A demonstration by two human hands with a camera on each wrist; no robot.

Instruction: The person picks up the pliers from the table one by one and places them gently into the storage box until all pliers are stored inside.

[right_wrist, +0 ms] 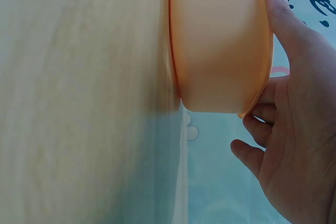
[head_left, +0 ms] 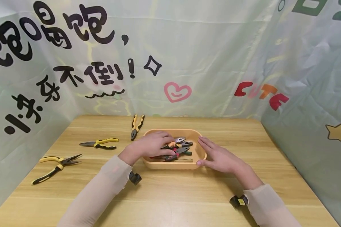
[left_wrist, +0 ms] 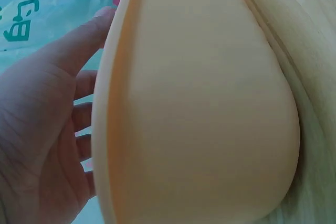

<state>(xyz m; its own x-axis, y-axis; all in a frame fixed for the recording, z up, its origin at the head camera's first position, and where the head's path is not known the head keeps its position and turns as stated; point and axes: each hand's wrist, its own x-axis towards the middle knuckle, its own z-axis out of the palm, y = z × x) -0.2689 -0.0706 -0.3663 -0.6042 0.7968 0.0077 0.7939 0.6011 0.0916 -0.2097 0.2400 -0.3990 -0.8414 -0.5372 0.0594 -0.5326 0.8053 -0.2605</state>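
Note:
An orange plastic bin (head_left: 173, 165) stands on the table with several pliers (head_left: 185, 144) heaped inside. My left hand (head_left: 153, 145) reaches over its left side, thumb and fingers spread down onto the heap; I cannot tell whether they grip one of the tools. Red and orange handles show beside those fingers. In the left wrist view the bin's wall hides the fingertips. My right hand (head_left: 221, 159) touches the bin's right end, fairly straight fingers along the side rim and the thumb at the near corner. No tool shows in that hand in the right wrist view.
Three yellow-and-black pliers lie outside the bin: combination pliers (head_left: 134, 130) behind its left corner, long-nose pliers (head_left: 98, 143) at the left, and spread long-nose pliers (head_left: 61, 164) nearer the table's left edge. Printed cloth (head_left: 216, 63) encloses the wooden table (head_left: 173, 195) at the back and sides.

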